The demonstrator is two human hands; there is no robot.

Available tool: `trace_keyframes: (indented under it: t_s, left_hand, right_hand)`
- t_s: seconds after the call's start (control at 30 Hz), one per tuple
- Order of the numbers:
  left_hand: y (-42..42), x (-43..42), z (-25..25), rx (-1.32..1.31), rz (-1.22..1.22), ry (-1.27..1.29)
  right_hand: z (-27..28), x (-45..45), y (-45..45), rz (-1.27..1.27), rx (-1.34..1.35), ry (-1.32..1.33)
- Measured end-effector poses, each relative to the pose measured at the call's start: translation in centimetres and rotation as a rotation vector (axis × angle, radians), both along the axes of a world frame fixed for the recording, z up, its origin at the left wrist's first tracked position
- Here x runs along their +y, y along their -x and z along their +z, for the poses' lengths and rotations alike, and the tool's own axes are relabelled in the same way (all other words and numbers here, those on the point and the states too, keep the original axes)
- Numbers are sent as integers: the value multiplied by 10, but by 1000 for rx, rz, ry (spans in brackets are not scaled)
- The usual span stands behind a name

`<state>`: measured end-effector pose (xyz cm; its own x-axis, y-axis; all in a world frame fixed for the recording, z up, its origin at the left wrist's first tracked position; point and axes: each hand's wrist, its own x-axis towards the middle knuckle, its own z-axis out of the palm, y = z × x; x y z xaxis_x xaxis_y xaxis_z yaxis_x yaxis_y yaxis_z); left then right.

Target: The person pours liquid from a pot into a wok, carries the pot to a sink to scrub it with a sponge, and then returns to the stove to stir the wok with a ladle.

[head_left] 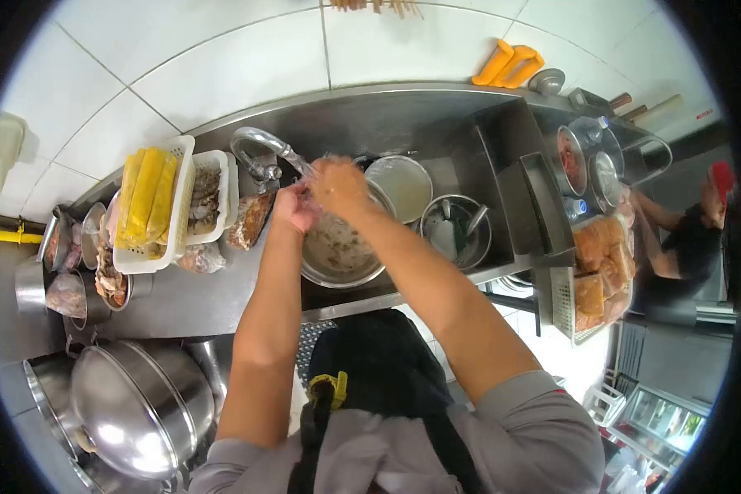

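Note:
Both my hands are together under the curved metal faucet (273,142), where water runs over them. My left hand (295,206) is at the left rim of a large metal bowl, its fingers curled and partly hidden. My right hand (339,188) lies over the bowl's upper edge, blurred by motion. Whatever may be between them does not show. Below them the metal bowl (343,278) holds cloudy water with small brownish pieces. Right of it in the sink stand a pot of whitish liquid (401,188) and a metal pot (484,239) with utensils in it.
White baskets (152,262) with yellow packages and other food stand left of the sink (445,123). Large lidded pots (144,403) are at lower left. At right, a basket (561,298) holds bread-like pieces; a person (683,243) in dark clothing stands beyond it.

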<state>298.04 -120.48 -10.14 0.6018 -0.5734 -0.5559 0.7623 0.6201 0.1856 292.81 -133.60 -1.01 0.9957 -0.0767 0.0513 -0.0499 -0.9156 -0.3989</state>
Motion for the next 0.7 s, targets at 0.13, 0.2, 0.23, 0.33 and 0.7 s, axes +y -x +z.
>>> trace_keyframes:
  t_s: [0.13,0.2,0.23,0.33,0.7]
  left_hand:
    - [18,-10,41,-59,-130,-316]
    - [19,-6,44,-181,-223,-481]
    - [22,1,44,-291,-286,-542]
    - [36,28,43,-784,-340,-897]
    - [127,62,93,-1488,71,-1575]
  right_hand:
    - [-71,-65,28,-68,-95,-178]
    - [-90,-94,49,-165,102,-522]
    - [-83,-93,66,-209,97,-533]
    - [-57,-78,109,-344,58,-507]
    - [58,-73,113,-238,-177,-183]
